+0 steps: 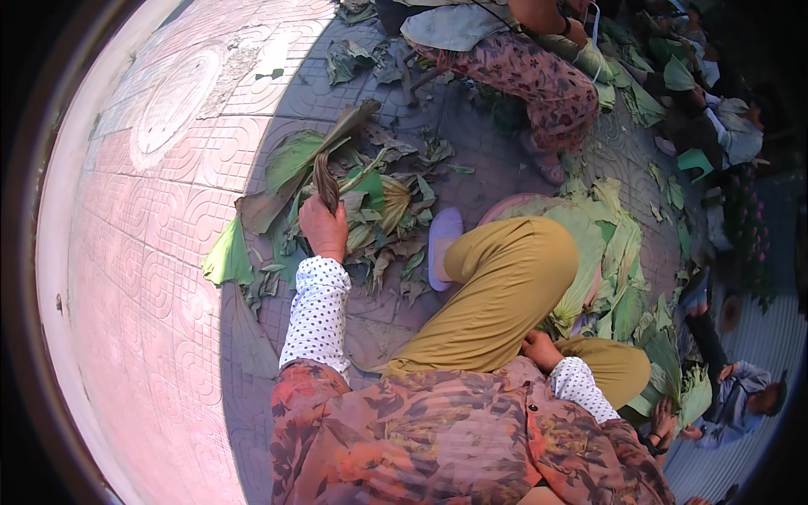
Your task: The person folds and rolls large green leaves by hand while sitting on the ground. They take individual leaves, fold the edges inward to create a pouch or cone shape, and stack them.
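My left hand (324, 227) is closed around a twisted brown piece of a wilted lotus leaf (326, 183). It reaches out at the left, over a loose heap of wilted leaves (370, 227). A broad green leaf (290, 164) with radiating veins stands up just beyond my fist. Close to my body, my right hand (543, 352) rests between my legs with its fingers curled. My leg hides part of those fingers, and whatever they may hold does not show. Large flattened green leaves (610, 244) are piled to the right of my raised knee.
Across from me sits a person in flowered trousers (539, 80), near more leaves. Other people are along the right, one hand (663, 421) close to my right elbow. My foot in a lilac slipper (444, 248) stands beside the heap. A round cover (177, 105) is set in the sunlit paving.
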Action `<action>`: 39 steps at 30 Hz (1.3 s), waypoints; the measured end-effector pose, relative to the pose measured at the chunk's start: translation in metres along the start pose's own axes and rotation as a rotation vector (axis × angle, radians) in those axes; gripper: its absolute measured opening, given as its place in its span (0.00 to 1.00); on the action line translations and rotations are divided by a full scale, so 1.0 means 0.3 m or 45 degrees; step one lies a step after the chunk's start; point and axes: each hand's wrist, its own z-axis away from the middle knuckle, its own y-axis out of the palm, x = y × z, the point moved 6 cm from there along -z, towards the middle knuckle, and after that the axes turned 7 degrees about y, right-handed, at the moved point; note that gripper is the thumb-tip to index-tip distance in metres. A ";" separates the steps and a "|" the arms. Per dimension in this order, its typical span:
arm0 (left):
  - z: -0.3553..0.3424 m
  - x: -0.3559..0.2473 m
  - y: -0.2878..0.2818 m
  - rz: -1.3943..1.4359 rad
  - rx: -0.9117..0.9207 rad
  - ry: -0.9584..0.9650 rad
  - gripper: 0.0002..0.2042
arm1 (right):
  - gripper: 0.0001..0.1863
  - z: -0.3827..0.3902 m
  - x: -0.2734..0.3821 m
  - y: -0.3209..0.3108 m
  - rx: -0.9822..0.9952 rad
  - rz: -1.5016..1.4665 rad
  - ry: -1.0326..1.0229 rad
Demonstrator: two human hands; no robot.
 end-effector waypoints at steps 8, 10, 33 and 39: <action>0.064 -0.043 0.194 0.005 0.190 -0.106 0.36 | 0.14 0.009 0.119 -0.061 0.008 0.173 -0.022; 0.163 -0.149 0.185 0.070 0.125 -0.053 0.36 | 0.14 -0.035 0.100 -0.069 -0.034 0.169 -0.064; -0.049 -1.376 -0.929 2.529 1.131 0.078 0.20 | 0.17 0.254 0.323 -0.456 -0.050 0.519 -0.421; 0.208 -1.740 -1.239 1.959 2.199 1.054 0.57 | 0.16 0.285 0.354 -0.489 -0.063 0.529 -0.509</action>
